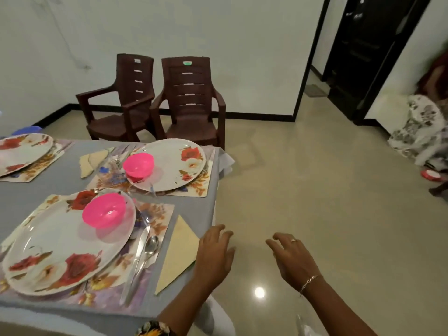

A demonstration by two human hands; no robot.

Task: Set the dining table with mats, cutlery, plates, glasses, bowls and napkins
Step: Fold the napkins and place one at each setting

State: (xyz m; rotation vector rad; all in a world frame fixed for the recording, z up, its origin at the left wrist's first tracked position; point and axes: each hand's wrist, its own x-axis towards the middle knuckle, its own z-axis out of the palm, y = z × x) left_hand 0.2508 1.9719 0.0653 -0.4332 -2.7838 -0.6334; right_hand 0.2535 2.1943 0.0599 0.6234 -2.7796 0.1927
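Your left hand (214, 253) hangs over the right edge of the table (204, 209), fingers spread and relaxed, holding nothing. Your right hand (291, 257), also loose-fingered and empty, floats over the glossy beige tile floor (327, 190), which spreads wide beyond your fingertips. Just left of your left fingers lies a cream napkin (178, 253) folded into a flat triangle on the smooth grey tablecloth; whether your hand touches it you cannot tell. Further left from those fingers, a steel spoon (151, 246) and a long knife (135, 263) lie side by side on a rectangular floral mat (157, 214), beside a large round rose-printed plate (60, 251) carrying a translucent pink plastic bowl (104, 209). Ahead of your left fingertips, near the far corner, a second floral plate (174, 163) holds another pink bowl (138, 164). Past the table's far edge, two ribbed brown plastic armchairs (155, 100) stand against the white wall.
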